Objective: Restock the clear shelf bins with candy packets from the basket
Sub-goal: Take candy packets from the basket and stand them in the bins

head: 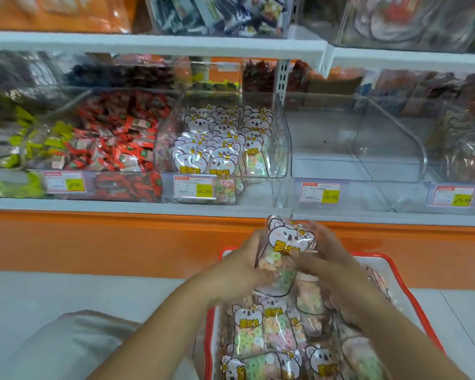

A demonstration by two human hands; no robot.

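Observation:
Both hands hold a small upright stack of koala-topped candy packets [281, 252] above the red-rimmed white basket [412, 294]. My left hand [240, 266] grips the stack's left side, and my right hand [331, 259] curls round its right side. More of the same packets [261, 335] lie piled in the basket below. On the shelf straight ahead, a clear bin [281, 149] holds rows of these koala packets. The clear bin [357, 149] to its right has nothing in it.
Bins of red-wrapped candy [113, 138] and yellow-green packets [8, 149] fill the shelf's left. Another stocked bin [461, 149] sits far right. Price tags [194, 186] line the bin fronts. An orange panel [121, 242] runs below the shelf. A beige knee [74, 344] shows at lower left.

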